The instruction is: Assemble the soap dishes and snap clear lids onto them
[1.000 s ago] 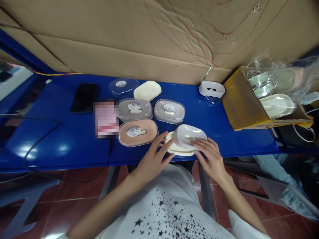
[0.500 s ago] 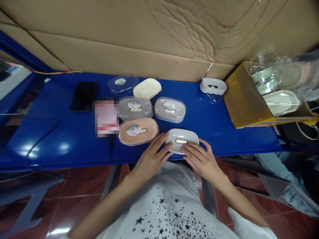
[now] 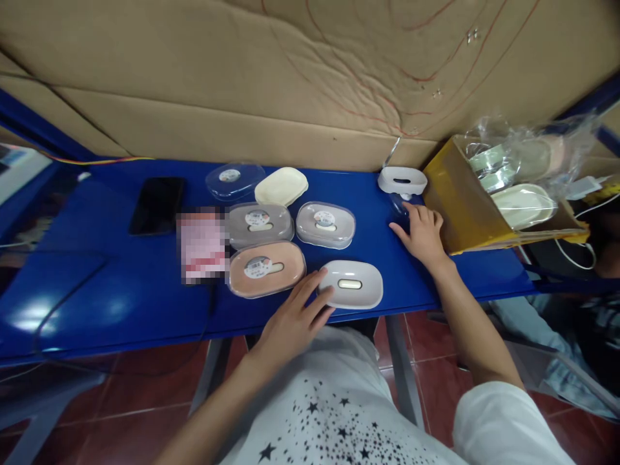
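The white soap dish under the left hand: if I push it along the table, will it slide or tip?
The white soap dish would probably slide: it sits low and flat on the glossy blue table. It looks like thin, light plastic, so tipping seems unlikely.

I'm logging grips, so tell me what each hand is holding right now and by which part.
Nothing is gripped. The left hand rests its fingers on the white soap dish at its left end; the right hand lies open beside a clear lid.

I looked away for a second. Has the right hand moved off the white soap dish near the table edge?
Yes. The right hand has left the white soap dish and gone back and rightward, beside the yellow box.
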Motion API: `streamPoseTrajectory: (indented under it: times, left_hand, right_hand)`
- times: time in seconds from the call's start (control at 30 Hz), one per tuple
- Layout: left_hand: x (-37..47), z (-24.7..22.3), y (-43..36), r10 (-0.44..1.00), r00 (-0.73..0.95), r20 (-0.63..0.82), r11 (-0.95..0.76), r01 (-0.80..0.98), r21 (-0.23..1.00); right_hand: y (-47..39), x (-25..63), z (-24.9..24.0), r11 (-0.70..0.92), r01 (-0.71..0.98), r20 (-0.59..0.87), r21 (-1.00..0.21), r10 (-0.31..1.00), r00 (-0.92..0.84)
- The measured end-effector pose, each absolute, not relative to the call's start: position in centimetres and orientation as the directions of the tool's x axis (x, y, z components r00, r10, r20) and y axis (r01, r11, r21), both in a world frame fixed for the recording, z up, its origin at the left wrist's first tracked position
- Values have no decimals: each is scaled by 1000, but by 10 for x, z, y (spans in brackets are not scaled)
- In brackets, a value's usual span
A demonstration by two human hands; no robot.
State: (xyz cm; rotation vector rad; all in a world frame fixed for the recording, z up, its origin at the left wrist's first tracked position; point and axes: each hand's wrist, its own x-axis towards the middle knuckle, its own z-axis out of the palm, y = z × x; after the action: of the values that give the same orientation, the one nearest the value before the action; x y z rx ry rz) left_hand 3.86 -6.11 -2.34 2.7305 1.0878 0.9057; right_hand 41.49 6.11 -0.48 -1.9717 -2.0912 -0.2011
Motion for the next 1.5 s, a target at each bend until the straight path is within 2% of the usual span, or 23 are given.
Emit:
streamPoseTrajectory:
  times: [0.13, 0.27, 0.4, 0.5, 0.63, 0.87, 1.13, 1.27, 1.5]
  left_hand:
    - [38, -23, -61, 651, 566, 506, -747, 599, 291]
    - [38, -25, -62, 659, 550, 513, -741, 591, 319]
    - [37, -26, -63, 685, 538, 491, -725, 571, 386]
    - [37, -26, -62, 759, 484, 436, -651, 537, 537]
    - [36, -27, -61, 829, 423, 365, -547, 482, 684]
    - [36, -26, -62, 854, 403, 328, -500, 464, 731]
    - [36, -29, -61, 848, 412, 334, -513, 477, 714]
    - [36, -32, -62, 835, 420, 355, -535, 472, 700]
    - [37, -30, -65, 829, 376, 413, -557, 498, 665]
  right_hand:
    - [42, 409, -12, -4, 997, 341, -83, 939, 32]
    - [24, 408, -11, -43, 961, 314, -272, 941, 131]
    - [-8, 401, -2, 157, 850, 344, -502, 938, 30]
    - [-46, 387, 7, 316, 742, 346, -591, 931, -121]
    - [-80, 363, 14, 495, 682, 316, -538, 869, -381]
    - [-64, 339, 12, 666, 578, 315, -473, 740, -595]
    - [-58, 335, 13, 705, 584, 273, -403, 702, -658]
    - [-59, 334, 7, 723, 590, 301, -360, 688, -660]
    - [-44, 326, 5, 646, 737, 299, -197, 756, -583]
